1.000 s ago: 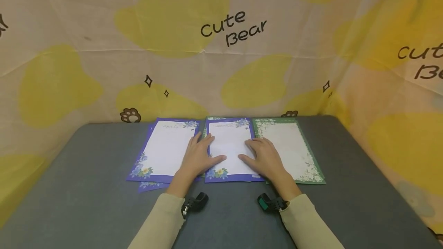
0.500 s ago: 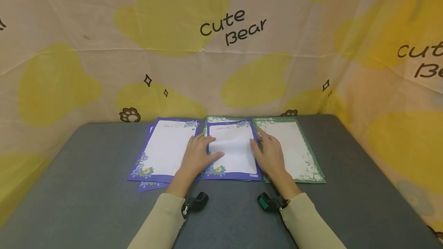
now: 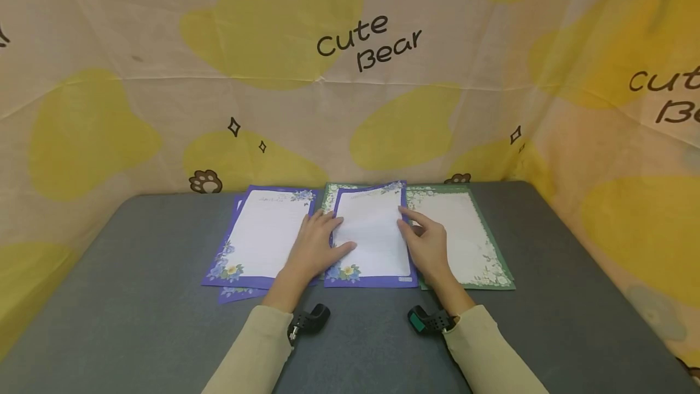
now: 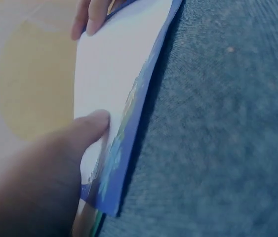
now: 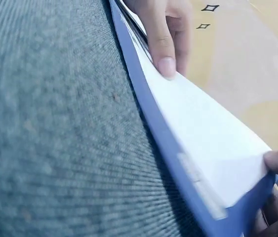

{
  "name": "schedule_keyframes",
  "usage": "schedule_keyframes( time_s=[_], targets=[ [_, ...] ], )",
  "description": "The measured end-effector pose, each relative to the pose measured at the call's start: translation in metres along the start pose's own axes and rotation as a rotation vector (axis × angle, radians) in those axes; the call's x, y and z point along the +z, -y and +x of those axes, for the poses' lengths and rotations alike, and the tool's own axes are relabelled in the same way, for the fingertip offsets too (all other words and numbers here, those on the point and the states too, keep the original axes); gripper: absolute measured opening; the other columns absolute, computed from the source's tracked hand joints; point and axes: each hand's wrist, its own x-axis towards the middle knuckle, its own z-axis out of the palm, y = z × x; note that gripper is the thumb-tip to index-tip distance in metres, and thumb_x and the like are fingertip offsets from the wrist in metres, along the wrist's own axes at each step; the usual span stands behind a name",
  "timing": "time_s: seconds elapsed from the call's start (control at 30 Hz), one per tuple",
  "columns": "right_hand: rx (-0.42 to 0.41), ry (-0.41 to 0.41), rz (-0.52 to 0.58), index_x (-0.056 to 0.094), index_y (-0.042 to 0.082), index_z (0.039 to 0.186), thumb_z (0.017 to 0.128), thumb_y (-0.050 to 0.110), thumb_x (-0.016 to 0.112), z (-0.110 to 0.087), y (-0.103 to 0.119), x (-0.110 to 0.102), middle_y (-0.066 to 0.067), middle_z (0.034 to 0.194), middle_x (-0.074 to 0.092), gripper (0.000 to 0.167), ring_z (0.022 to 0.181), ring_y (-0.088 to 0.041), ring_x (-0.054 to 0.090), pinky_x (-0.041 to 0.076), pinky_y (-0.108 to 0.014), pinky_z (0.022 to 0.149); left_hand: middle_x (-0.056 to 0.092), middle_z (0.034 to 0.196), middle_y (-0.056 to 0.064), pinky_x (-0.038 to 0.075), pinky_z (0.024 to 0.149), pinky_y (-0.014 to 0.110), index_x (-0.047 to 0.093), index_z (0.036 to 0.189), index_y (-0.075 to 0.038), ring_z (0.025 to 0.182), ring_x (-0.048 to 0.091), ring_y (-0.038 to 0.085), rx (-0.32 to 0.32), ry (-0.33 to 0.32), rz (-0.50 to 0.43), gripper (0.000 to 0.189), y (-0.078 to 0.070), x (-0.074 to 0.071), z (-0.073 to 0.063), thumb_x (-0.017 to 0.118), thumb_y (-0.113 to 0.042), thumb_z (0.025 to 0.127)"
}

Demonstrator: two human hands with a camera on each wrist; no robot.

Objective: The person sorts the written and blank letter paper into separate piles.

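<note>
A purple-bordered sheet of stationery paper [image 3: 374, 236] with blue flowers at its corners lies mid-table, over a green-bordered sheet [image 3: 330, 194]. My left hand [image 3: 313, 245] rests across its left edge with extended fingers. In the left wrist view the thumb [image 4: 92, 129] presses on the white face of the sheet [image 4: 114, 69]. At the opposite edge my right hand [image 3: 429, 247] pinches the sheet between thumb and fingers. The right wrist view shows this grip near a corner, with the sheet [image 5: 203, 123] bent slightly along its purple border. The right fingers are partly hidden.
To the left, purple-bordered sheets [image 3: 265, 236] lie overlapped and slightly askew. Green-bordered sheets [image 3: 465, 236] with white flowers are on the right. All lie on a grey table [image 3: 137, 297], against a printed cloth backdrop [image 3: 295, 102] at the far edge.
The right hand has drawn back from the middle sheet's face to its right edge and now pinches it. The sheet has shifted slightly, its top right corner moving up. The left hand barely moved.
</note>
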Motion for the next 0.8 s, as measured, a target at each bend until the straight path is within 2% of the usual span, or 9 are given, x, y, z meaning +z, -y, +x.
schedule_keyframes(
  time_s=[0.07, 0.13, 0.27, 0.37, 0.47, 0.53, 0.6, 0.7, 0.8],
  targets=[
    [0.055, 0.003, 0.045, 0.072, 0.012, 0.127, 0.096, 0.013, 0.069, 0.000, 0.001, -0.001, -0.008, 0.135, 0.068, 0.031, 0.079, -0.020, 0.075, 0.051, -0.012, 0.062, 0.044, 0.158, 0.019, 0.014, 0.127, 0.060, 0.053, 0.147, -0.009, 0.153, 0.029, 0.041, -0.015, 0.018, -0.005, 0.073, 0.000, -0.001, 0.000, 0.063, -0.058, 0.093],
    [0.091, 0.007, 0.079, 0.070, 0.013, 0.129, 0.097, 0.013, 0.067, 0.001, 0.001, -0.002, -0.008, 0.139, 0.066, 0.032, 0.093, -0.022, 0.077, 0.055, -0.011, 0.072, 0.042, 0.159, 0.020, 0.011, 0.128, 0.060, 0.049, 0.150, -0.009, 0.154, 0.026, 0.041, -0.041, 0.012, -0.037, 0.074, 0.000, -0.002, 0.000, 0.059, -0.058, 0.095],
    [0.134, 0.005, 0.144, 0.068, 0.015, 0.133, 0.099, 0.016, 0.066, 0.003, 0.002, -0.003, -0.006, 0.142, 0.064, 0.034, 0.125, -0.022, 0.066, 0.057, -0.024, 0.096, 0.047, 0.155, 0.019, 0.010, 0.127, 0.062, 0.045, 0.152, -0.009, 0.154, 0.027, 0.041, -0.083, -0.033, -0.120, 0.071, 0.001, -0.002, 0.001, 0.052, -0.056, 0.099],
    [0.174, -0.003, 0.226, 0.067, 0.016, 0.135, 0.100, 0.018, 0.064, 0.004, 0.002, -0.003, -0.004, 0.145, 0.062, 0.034, 0.139, -0.018, 0.054, 0.051, -0.035, 0.108, 0.052, 0.152, 0.017, 0.010, 0.128, 0.059, 0.044, 0.153, -0.011, 0.152, 0.033, 0.038, -0.106, -0.068, -0.212, 0.067, 0.001, -0.003, 0.001, 0.051, -0.053, 0.101],
    [0.213, -0.007, 0.283, 0.065, 0.017, 0.136, 0.101, 0.020, 0.062, 0.004, 0.002, -0.005, -0.001, 0.147, 0.059, 0.035, 0.144, -0.014, 0.047, 0.046, -0.036, 0.113, 0.058, 0.146, 0.017, 0.028, 0.124, 0.057, 0.046, 0.152, -0.017, 0.142, 0.049, 0.037, -0.128, -0.119, -0.366, 0.060, -0.001, -0.006, 0.001, 0.054, -0.049, 0.101],
    [0.220, -0.007, 0.293, 0.065, 0.016, 0.136, 0.101, 0.019, 0.063, 0.004, 0.003, -0.005, -0.001, 0.147, 0.059, 0.035, 0.144, -0.014, 0.048, 0.049, -0.030, 0.110, 0.068, 0.127, 0.017, 0.048, 0.109, 0.050, 0.052, 0.147, -0.018, 0.120, 0.064, 0.033, -0.119, -0.160, -0.473, 0.052, -0.002, -0.009, 0.001, 0.057, -0.042, 0.102],
    [0.214, -0.008, 0.287, 0.066, 0.016, 0.135, 0.100, 0.018, 0.064, 0.004, 0.003, -0.004, -0.002, 0.146, 0.060, 0.035, 0.142, -0.015, 0.050, 0.052, -0.023, 0.103, 0.071, 0.100, 0.012, 0.057, 0.081, 0.036, 0.060, 0.141, -0.018, 0.090, 0.067, 0.025, -0.106, -0.197, -0.550, 0.042, -0.003, -0.012, 0.001, 0.059, -0.034, 0.102],
    [0.197, -0.001, 0.247, 0.067, 0.017, 0.134, 0.099, 0.019, 0.066, 0.004, 0.004, -0.003, -0.003, 0.144, 0.062, 0.035, 0.141, -0.017, 0.051, 0.053, -0.013, 0.094, 0.051, 0.064, 0.003, 0.040, 0.053, 0.023, 0.069, 0.130, -0.015, 0.056, 0.044, 0.013, -0.084, -0.232, -0.604, 0.031, -0.003, -0.018, 0.002, 0.062, -0.023, 0.101],
    [0.179, 0.015, 0.233, 0.068, 0.017, 0.134, 0.098, 0.017, 0.067, 0.003, 0.006, -0.002, -0.004, 0.144, 0.062, 0.036, 0.138, -0.019, 0.055, 0.056, -0.015, 0.089, 0.040, 0.054, -0.004, 0.029, 0.043, 0.020, 0.072, 0.126, -0.015, 0.046, 0.031, 0.006, -0.093, -0.245, -0.619, 0.028, -0.003, -0.025, 0.002, 0.066, -0.019, 0.099]
  ],
)
